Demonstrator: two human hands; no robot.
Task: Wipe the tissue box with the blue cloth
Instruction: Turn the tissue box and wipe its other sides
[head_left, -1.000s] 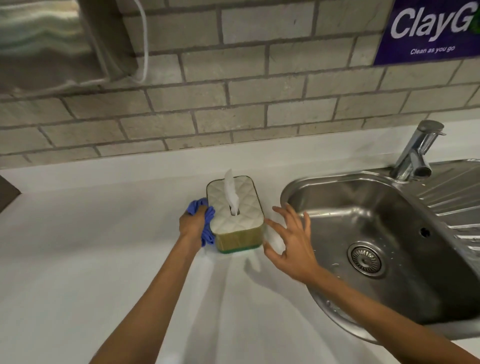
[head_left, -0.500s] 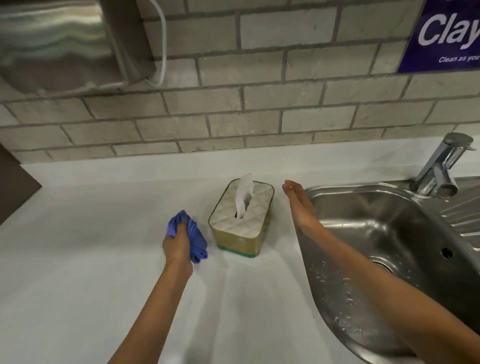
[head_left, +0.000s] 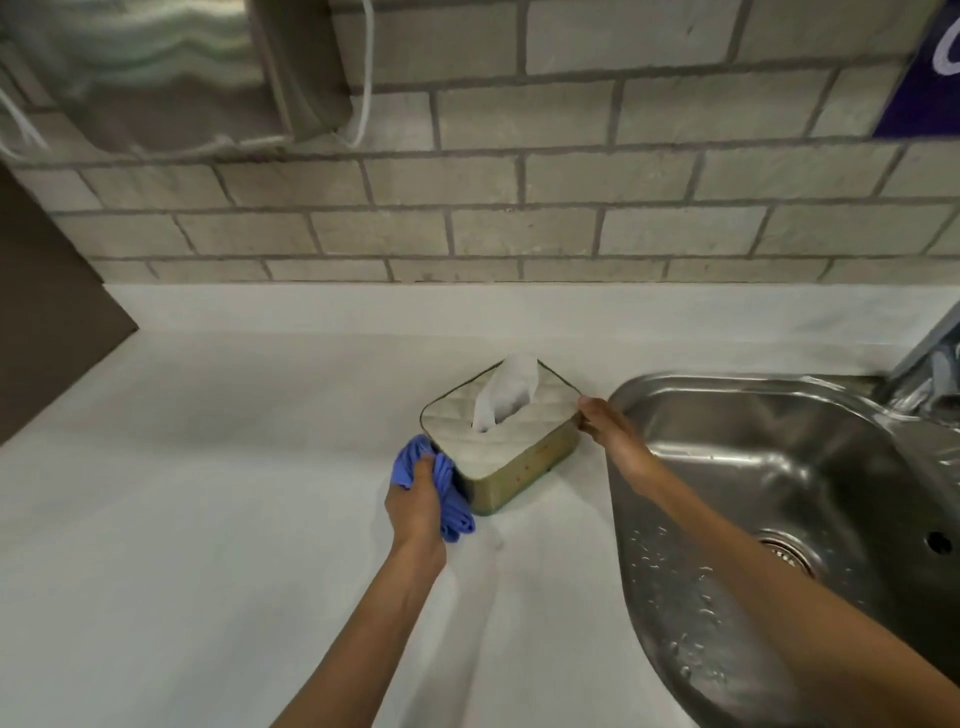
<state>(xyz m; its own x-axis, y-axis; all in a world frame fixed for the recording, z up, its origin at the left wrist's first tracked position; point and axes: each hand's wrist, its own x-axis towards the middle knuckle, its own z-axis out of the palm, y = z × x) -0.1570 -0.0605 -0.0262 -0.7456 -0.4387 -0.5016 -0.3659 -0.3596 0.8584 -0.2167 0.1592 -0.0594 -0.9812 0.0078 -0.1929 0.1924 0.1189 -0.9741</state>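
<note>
Lying askew, tissue box (head_left: 501, 441) runs near-left to far-right, tissue (head_left: 506, 392) upright

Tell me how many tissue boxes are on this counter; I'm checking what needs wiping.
1. The tissue box stands beside the sink, between the left hand pressing the blue cloth against it and the right hand.

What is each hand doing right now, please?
Left hand: closed around the blue cloth, pressing it against the tissue box.
Right hand: open, resting against the box's right side.
</note>
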